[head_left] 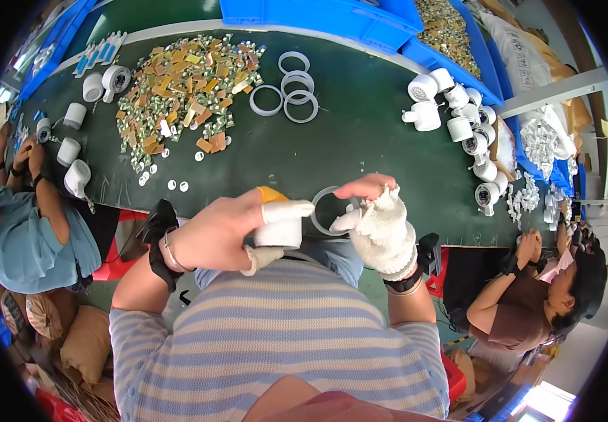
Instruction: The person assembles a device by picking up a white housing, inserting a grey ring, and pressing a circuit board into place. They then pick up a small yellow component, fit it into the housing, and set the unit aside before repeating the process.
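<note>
My left hand [221,228], with pale finger covers and a yellow patch near the index finger, is closed around a short white cylindrical housing [280,234] at the table's near edge. To its right, my right hand [386,232] wears a cream knitted glove with bare fingertips showing. Its thumb and fingers pinch a thin white ring [314,212] by the right side. The ring is apart from the housing's far side or just beside it; I cannot tell whether they touch. More white rings [266,113] lie on the green table ahead, some overlapping.
A heap of small circuit boards [184,91] covers the left middle of the table [360,148]. White housings stand at left [77,177] and right [425,117]. Blue bins [318,22] line the far edge. People sit at work on both sides.
</note>
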The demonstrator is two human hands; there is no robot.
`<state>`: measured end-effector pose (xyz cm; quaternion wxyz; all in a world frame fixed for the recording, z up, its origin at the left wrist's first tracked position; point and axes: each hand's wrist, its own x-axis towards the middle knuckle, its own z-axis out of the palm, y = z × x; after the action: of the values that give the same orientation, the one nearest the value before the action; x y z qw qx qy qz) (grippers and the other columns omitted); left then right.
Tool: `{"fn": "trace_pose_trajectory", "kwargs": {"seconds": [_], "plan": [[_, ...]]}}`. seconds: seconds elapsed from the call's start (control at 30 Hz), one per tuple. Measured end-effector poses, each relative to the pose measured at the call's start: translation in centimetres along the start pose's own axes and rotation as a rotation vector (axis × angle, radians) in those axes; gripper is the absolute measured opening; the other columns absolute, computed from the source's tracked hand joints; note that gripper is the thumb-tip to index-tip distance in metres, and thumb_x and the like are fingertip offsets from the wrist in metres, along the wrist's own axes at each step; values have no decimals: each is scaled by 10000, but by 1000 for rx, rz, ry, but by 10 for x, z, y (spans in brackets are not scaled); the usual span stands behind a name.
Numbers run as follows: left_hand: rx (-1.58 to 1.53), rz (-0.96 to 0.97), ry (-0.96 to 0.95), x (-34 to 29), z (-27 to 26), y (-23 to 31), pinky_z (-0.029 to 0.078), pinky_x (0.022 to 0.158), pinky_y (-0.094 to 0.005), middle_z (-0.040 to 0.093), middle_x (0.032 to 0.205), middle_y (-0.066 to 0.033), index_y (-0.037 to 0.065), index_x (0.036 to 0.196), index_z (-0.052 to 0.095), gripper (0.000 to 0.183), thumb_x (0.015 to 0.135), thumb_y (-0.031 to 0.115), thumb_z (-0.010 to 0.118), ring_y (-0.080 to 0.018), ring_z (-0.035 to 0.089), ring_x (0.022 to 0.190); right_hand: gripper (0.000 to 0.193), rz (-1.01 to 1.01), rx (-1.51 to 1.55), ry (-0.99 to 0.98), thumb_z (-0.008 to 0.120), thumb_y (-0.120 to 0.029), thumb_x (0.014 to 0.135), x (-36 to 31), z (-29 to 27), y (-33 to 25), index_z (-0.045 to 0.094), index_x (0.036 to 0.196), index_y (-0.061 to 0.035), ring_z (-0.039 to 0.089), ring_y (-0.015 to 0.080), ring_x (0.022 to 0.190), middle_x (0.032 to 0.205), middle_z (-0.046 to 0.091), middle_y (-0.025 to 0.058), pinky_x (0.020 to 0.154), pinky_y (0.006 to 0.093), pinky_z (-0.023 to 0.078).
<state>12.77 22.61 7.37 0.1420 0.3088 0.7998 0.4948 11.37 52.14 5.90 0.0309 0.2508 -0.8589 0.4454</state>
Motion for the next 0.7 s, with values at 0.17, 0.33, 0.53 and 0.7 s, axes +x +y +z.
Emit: {"fn": "trace_pose_trajectory", "kwargs": {"seconds": [0.17,0.33,0.53,0.7], "plan": [[335,11,-95,1,6,-5,553,689,-420,601,1050,-92,297,1522,534,852,734,125,808,-327,664,829,409,-179,-19,4,763,-20,732,16,9,-19,712,1123,-126,617,321,1069,1227,677,85,880,408,520],[352,110,-24,5,8,-4,553,670,-434,608,1060,-94,247,1442,598,768,711,119,799,-336,673,808,394,-335,51,-81,757,-219,936,20,9,3,692,1299,-82,609,268,1067,1242,659,109,869,344,499],[530,26,44,4,11,-5,575,694,-423,640,1119,-80,202,1364,641,680,717,136,839,-315,683,833,441,-63,214,46,645,169,830,18,8,6,772,1149,-107,697,243,1044,1245,711,166,886,332,551],[616,-115,151,5,9,-1,581,676,-428,652,1066,-93,195,1355,655,742,640,60,798,-312,681,821,377,-121,-196,160,822,-98,823,5,0,-16,728,1188,-123,650,282,932,1099,678,117,826,395,534]]}}
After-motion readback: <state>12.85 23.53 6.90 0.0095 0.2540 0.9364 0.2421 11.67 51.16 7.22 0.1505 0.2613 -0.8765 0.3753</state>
